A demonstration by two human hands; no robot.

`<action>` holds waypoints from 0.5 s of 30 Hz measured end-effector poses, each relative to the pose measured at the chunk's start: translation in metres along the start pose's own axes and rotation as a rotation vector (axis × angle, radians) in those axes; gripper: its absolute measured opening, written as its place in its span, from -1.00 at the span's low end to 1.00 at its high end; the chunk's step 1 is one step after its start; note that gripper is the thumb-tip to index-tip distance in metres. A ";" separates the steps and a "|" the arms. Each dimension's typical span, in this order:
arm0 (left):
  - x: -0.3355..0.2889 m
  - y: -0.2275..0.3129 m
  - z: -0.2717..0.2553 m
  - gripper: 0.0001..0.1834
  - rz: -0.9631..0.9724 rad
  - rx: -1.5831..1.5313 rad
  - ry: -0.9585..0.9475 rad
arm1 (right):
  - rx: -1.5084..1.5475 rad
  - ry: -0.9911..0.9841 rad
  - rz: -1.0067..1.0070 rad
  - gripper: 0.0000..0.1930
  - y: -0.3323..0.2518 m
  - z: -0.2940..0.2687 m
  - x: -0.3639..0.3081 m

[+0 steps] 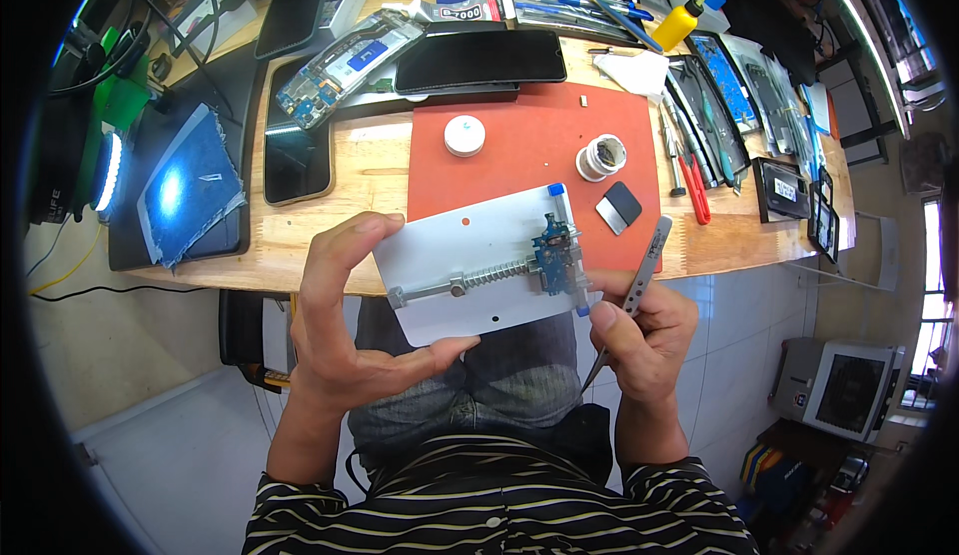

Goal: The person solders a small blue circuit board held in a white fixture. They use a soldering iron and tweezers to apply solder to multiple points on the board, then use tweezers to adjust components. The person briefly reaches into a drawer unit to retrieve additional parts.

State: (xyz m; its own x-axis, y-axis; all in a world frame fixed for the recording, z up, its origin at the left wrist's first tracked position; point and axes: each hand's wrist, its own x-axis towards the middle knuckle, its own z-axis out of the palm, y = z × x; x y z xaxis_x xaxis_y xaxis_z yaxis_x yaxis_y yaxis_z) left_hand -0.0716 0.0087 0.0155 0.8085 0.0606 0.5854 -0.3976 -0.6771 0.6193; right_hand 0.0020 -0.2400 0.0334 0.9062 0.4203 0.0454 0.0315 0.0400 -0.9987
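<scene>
My left hand (pixel 345 320) grips the left end of a white metal circuit-board holder (pixel 430 245), thumb along its near edge and fingers at its far corner. A spring-loaded rod (pixel 489 275) runs across the holder. At its right end a small blue circuit board (pixel 555 255) sits in the clamp between blue-tipped jaws. My right hand (pixel 644 330) is closed at the holder's right edge, with metal tweezers (pixel 649 265) held in it, their points toward my lap. The holder is lifted above my lap, just off the table's front edge.
An orange mat (pixel 519 155) carries a white round lid (pixel 465 136), a small open jar (pixel 601 157) and a black-and-silver piece (pixel 619 207). Phones (pixel 479 60), an opened phone (pixel 350 65), red-handled pliers (pixel 694 190) and a yellow bottle (pixel 679 25) lie around. A lit lamp (pixel 108 170) stands left.
</scene>
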 end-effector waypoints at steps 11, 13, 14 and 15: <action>0.001 -0.001 -0.002 0.15 0.010 0.023 -0.049 | -0.044 0.009 -0.022 -0.76 0.000 0.002 0.001; 0.001 0.000 -0.002 0.14 0.002 0.023 -0.038 | -0.054 0.011 -0.026 -0.76 0.000 0.002 0.000; 0.001 -0.001 -0.002 0.13 -0.002 0.025 -0.045 | -0.057 0.012 -0.028 -0.76 0.001 0.003 0.001; 0.002 -0.001 -0.002 0.13 -0.007 0.028 -0.053 | -0.055 0.008 -0.031 -0.76 0.001 0.002 0.001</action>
State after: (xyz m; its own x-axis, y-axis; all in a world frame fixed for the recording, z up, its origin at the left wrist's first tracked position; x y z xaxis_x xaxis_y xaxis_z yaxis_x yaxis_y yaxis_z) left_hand -0.0712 0.0110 0.0173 0.8332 0.0267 0.5524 -0.3804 -0.6974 0.6074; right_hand 0.0018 -0.2374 0.0327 0.9077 0.4126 0.0768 0.0828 0.0032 -0.9966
